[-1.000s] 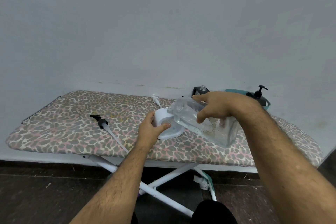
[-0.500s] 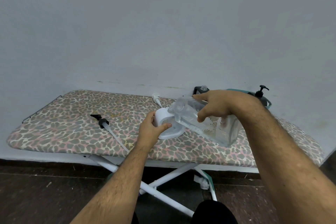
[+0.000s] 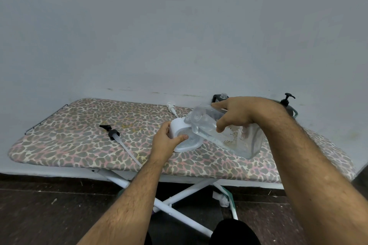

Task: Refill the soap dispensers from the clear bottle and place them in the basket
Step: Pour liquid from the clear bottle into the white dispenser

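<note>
Two hands pour from a clear bottle into a white soap dispenser on an ironing board.

The right hand [image 3: 237, 115] grips the clear bottle [image 3: 225, 135] from above and tips it, so its mouth points toward 9 o'clock and sits right at the top of the white dispenser [image 3: 184, 137]. The left hand [image 3: 166, 142] wraps around the white dispenser at its 9 o'clock side and holds it on the ironing board [image 3: 79, 141]. A black pump [image 3: 111, 132] with a long tube lies on the board, well apart at 9 o'clock from the dispenser. A white pump [image 3: 171, 107] lies near the wall at 12 o'clock. A black dispenser [image 3: 286, 102] stands in the teal basket [image 3: 295, 113] at 2 o'clock, behind the right arm. Another dark bottle [image 3: 220, 97] stands near the wall, just behind the right hand.
</note>
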Motion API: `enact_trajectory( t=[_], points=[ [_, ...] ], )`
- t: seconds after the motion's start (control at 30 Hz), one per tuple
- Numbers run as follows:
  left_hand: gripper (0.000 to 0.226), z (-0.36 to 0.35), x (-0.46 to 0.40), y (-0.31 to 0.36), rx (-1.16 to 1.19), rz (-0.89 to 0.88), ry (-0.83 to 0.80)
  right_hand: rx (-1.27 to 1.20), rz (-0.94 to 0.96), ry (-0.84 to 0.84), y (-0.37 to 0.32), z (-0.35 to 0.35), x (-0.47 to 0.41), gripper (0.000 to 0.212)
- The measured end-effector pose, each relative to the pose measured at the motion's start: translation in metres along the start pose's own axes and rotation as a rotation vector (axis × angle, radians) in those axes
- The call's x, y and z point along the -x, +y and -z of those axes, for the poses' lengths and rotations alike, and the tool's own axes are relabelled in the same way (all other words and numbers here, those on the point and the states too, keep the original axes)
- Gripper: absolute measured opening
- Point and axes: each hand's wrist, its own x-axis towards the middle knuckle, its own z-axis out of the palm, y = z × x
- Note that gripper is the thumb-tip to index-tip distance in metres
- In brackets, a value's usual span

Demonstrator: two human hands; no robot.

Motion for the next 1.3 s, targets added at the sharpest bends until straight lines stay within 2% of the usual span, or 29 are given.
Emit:
enact_trajectory(
  t=[0.5,1.07,1.17,1.3],
  points=[
    [0.048,0.001,0.003,0.005,0.009,0.003,0.000,-0.038,0.017,0.008,0.009,-0.006,0.000,0.086],
    [0.051,0.000,0.004,0.007,0.029,0.032,0.010,-0.349,0.099,0.217,0.053,-0.092,-0.005,0.089],
    [0.050,0.001,0.002,0.007,0.025,0.034,-0.003,-0.454,0.091,0.246,0.059,-0.111,-0.010,0.082],
    [0.048,0.009,0.000,0.009,0.037,0.032,-0.006,-0.614,0.081,0.316,0.061,-0.130,-0.015,0.058]
  ],
)
